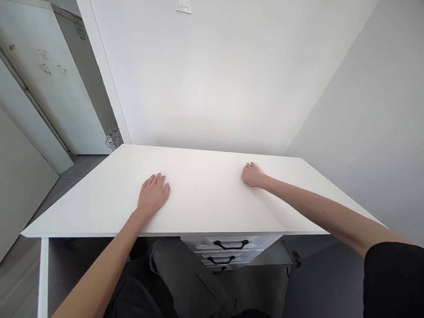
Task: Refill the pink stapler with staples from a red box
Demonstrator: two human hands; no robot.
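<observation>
My left hand (153,193) lies flat on the white tabletop (200,201), palm down, left of the middle. Its fingers are stretched out and the thumb is spread to the side; it holds nothing. Farther right, my right hand (252,175) is closed and presses on the tabletop. A bit of pale pink cloth (259,168) shows at the far side of this hand; most of it is hidden beneath the fingers and palm.
Below the front edge are white drawers (233,245) with black handles. The white wall (208,75) with a light switch (183,1) rises behind the table, and a grey wall stands at right. An old white refrigerator (50,72) is beyond the doorway at left.
</observation>
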